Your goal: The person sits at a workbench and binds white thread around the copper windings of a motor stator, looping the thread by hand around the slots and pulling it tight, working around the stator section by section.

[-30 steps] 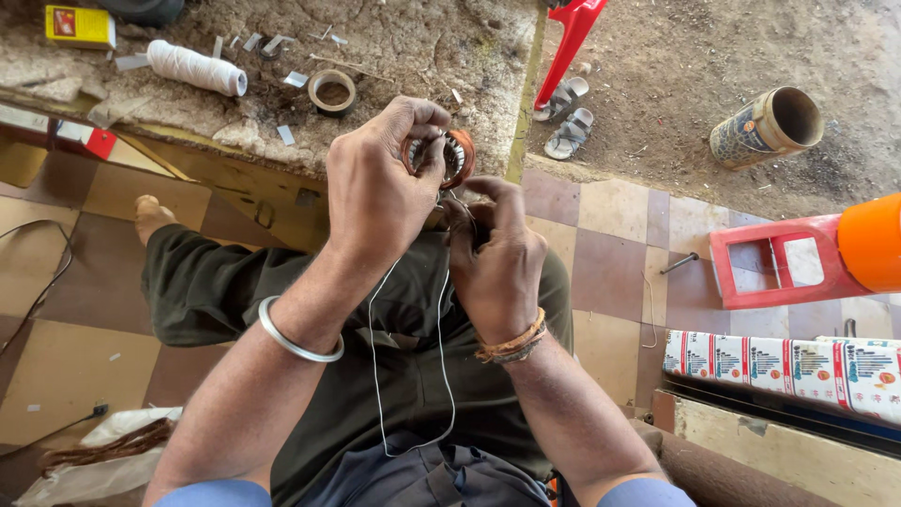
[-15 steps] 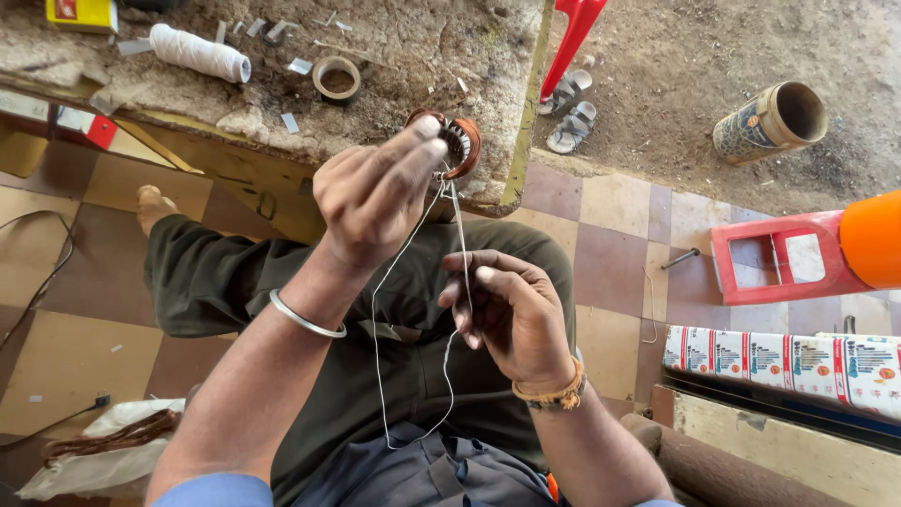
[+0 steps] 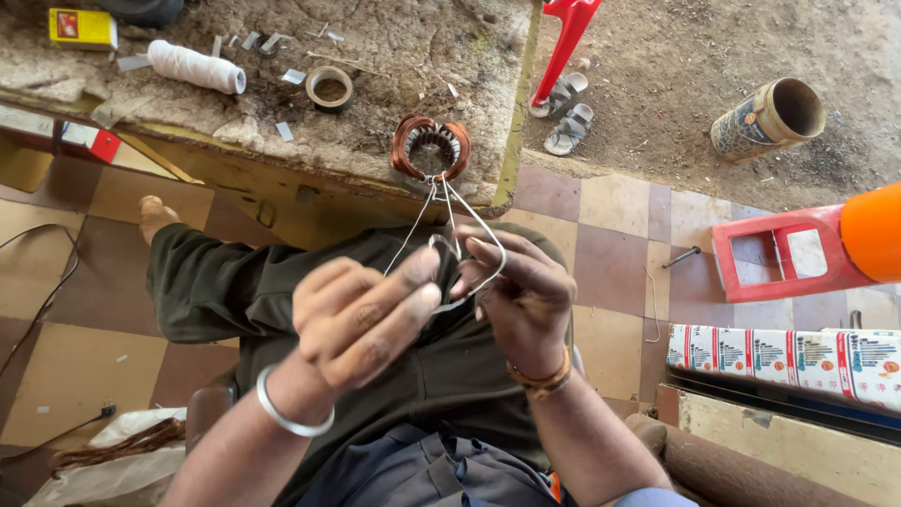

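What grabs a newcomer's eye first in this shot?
The two hands at centre: the left hand and right hand pinch thin white strings that run up to a copper-wound stator on the rough slab's edge. At far right sits a bright red plastic frame.

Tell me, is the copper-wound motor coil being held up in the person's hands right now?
No, the copper-wound coil sits on the rough bench top, while the left hand and right hand hold only its white strings.

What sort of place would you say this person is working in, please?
Probably a small motor-rewinding repair workshop: a copper-wound stator sits on a rough worn workbench with a white thread spool and a tape roll.
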Tool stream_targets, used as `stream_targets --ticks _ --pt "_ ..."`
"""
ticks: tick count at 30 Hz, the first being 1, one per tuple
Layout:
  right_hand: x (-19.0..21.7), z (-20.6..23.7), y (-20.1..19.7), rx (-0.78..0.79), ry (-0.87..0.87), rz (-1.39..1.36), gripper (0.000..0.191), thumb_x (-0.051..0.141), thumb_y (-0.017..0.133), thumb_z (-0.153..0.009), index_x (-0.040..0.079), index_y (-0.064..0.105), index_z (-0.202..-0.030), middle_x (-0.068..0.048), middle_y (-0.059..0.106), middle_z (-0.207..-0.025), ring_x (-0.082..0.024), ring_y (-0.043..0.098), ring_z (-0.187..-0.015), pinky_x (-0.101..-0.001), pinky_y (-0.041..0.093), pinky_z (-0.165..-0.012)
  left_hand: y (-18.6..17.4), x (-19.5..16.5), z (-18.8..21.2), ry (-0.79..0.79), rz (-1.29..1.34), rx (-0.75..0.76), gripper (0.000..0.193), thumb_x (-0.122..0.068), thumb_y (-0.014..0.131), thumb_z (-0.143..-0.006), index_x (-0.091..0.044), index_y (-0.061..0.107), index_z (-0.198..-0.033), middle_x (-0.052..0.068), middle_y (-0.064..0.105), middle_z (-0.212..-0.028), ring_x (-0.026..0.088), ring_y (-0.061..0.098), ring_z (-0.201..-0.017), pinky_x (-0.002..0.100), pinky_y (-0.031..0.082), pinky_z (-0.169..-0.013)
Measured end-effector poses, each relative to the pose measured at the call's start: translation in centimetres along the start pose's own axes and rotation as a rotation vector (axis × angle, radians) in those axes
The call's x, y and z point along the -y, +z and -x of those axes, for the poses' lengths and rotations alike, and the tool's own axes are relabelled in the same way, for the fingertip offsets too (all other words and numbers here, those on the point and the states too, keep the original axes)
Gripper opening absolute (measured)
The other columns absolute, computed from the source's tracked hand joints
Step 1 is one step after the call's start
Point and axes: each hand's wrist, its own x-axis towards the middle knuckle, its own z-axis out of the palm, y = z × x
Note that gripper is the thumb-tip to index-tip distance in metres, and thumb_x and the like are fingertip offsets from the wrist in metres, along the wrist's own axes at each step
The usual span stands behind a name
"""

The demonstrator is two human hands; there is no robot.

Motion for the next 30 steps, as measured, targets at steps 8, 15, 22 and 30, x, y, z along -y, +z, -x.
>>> stream_targets --ticks 8,15,22,30 --pt "2.3 0.5 1.5 -0.025 -0.205 0.485 0.022 -0.006 0.079 -0.089 0.003 0.075 -0.109 -0.011 0.077 -0.104 -0.017 0.077 -0.090 -0.0265 0.062 -0.079 3.3 -3.2 2.0 -0.420 0.134 -0.222 0.020 -0.006 0.077 -0.100 -0.003 0.062 -0.113 0.012 0.075 -0.114 0.022 0.075 -0.073 0.030 0.059 -0.063" --pt "6.4 2.4 -0.6 0.120 -0.159 0.794 0.020 -0.001 0.081 -0.084 0.003 0.077 -0.104 -0.010 0.075 -0.092 -0.021 0.075 -0.080 -0.0295 0.059 -0.069 3.7 -6.8 2.8 -1.331 1.067 -0.033 0.028 -0.019 0.058 -0.104 -0.006 0.058 -0.129 -0.001 0.072 -0.103 0.002 0.060 -0.069 0.017 0.050 -0.059" --pt "14.3 5.6 -7.5 0.624 -0.025 0.530 0.017 0.010 0.087 -0.080 0.007 0.078 -0.094 -0.003 0.075 -0.083 -0.018 0.073 -0.068 -0.0299 0.056 -0.059 -2.4 -8.5 2.3 -1.114 0.773 0.353 0.019 -0.011 0.065 -0.100 0.002 0.070 -0.113 0.004 0.077 -0.083 0.002 0.070 -0.077 0.019 0.057 -0.067" --pt "23.6 8.7 -4.9 0.113 -0.395 0.439 0.015 0.021 0.067 -0.091 0.010 0.061 -0.084 -0.003 0.064 -0.082 -0.019 0.067 -0.065 -0.0350 0.057 -0.062 -2.7 -11.5 -2.6 -0.600 -0.228 0.123 0.024 -0.003 0.078 -0.093 0.003 0.067 -0.113 0.020 0.070 -0.123 0.028 0.068 -0.095 0.030 0.056 -0.067"
